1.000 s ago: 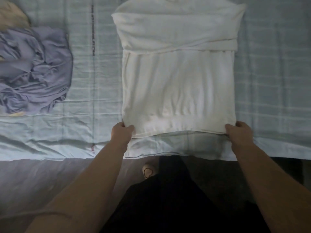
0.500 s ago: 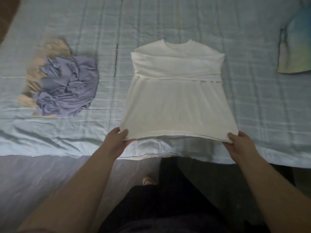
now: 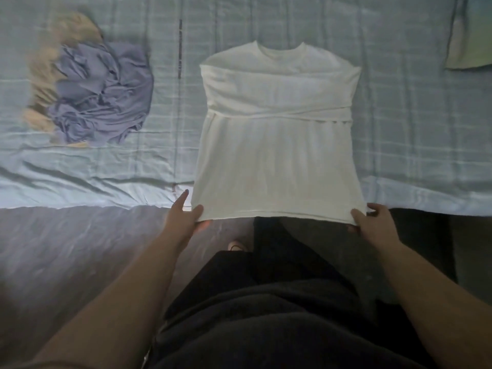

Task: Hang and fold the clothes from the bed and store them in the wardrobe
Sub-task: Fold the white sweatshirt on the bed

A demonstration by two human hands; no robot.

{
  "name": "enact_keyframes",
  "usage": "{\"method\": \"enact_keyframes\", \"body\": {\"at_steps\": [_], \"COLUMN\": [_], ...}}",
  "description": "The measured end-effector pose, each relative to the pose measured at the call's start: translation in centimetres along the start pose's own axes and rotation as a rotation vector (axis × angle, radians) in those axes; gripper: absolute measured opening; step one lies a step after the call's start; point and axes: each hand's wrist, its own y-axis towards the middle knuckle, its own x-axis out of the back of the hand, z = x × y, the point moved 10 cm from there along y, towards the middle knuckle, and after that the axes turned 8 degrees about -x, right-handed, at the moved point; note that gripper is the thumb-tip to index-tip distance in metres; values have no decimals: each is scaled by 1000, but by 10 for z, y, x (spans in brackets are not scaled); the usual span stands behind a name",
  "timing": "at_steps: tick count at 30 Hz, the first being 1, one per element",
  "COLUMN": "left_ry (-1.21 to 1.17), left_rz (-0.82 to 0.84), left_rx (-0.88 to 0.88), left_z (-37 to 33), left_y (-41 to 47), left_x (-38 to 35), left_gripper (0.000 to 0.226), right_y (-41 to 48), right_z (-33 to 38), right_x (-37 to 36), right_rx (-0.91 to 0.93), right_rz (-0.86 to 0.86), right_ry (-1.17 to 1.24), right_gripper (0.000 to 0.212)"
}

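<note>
The left hand (image 3: 183,222) and right hand (image 3: 375,225) pinch the white shirt (image 3: 277,145) hem corners. Left of shirt: crumpled purple garment (image 3: 103,94); right: pastel garment (image 3: 471,35).

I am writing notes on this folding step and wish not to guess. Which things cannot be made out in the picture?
All in the head view:
1. Pastel cloth: cut off by the right edge.
2. Beige garment: blurred, mostly under the purple garment.
3. Print on the bed sheet: too small to read.
4. Left hand and right hand: fingers beneath the white top, hidden by its hem.
5. Wardrobe: outside the frame.
</note>
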Motion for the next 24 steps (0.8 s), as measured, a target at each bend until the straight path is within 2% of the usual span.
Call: {"method": "enact_keyframes", "body": {"at_steps": [2, 4, 6, 9, 12, 14, 15, 17, 21, 24], "left_ry": [20, -8, -15, 68, 127, 272, 341, 353, 324, 392], "left_rz": [5, 11, 33, 121, 190, 147, 117, 56, -38, -93], "left_rx": [-48, -67, -68, -121, -123, -167, -198, -225, -266, -337], "left_z": [-19, -40, -63, -107, -148, -177, -191, -218, -258, -282], "left_y": [3, 11, 21, 43, 69, 89, 99, 119, 166, 209], "left_x": [-5, -11, -16, -26, -39, -43, -45, -52, -74, -90], "left_gripper": [44, 21, 13, 17, 34, 42, 39, 24, 15, 6], "right_y": [-3, -6, -5, 5, 30, 46, 53, 69, 106, 137], "right_z": [17, 42, 71, 119, 161, 191, 208, 240, 298, 343], "right_x": [-2, -1, -2, -8, -15, -19, -21, -22, -24, -29], "right_rx": [35, 94, 135, 190, 146, 120, 134, 183, 249, 403], "right_rz": [10, 1, 24, 79, 184, 240, 248, 217, 132, -10], "right_ry": [7, 23, 67, 50, 110, 109, 68, -19, -63, -291], "right_gripper": [53, 39, 23, 17, 20, 29, 37, 44, 10, 15]}}
